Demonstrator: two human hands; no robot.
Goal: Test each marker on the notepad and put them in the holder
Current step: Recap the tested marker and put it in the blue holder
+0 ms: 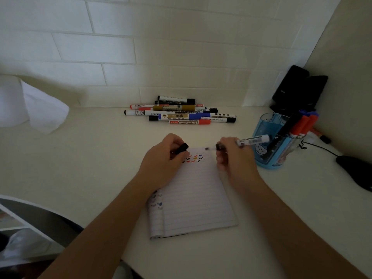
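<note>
Head view: "WHITEBOARD" is read, upside down, on the red-capped marker (189,122) at the front of the pile of markers (179,109), which is laid against the brick-pattern wall (120,47). A black cap (182,148) is pinched in the curled left hand (167,158). An uncapped marker (252,140) is gripped by the right hand (234,158), tip pointed left over the notepad (195,198), where coloured ticks (194,158) are seen. The blue holder (261,158), already stocked, is stood just right on the pale desk (90,158).
</note>
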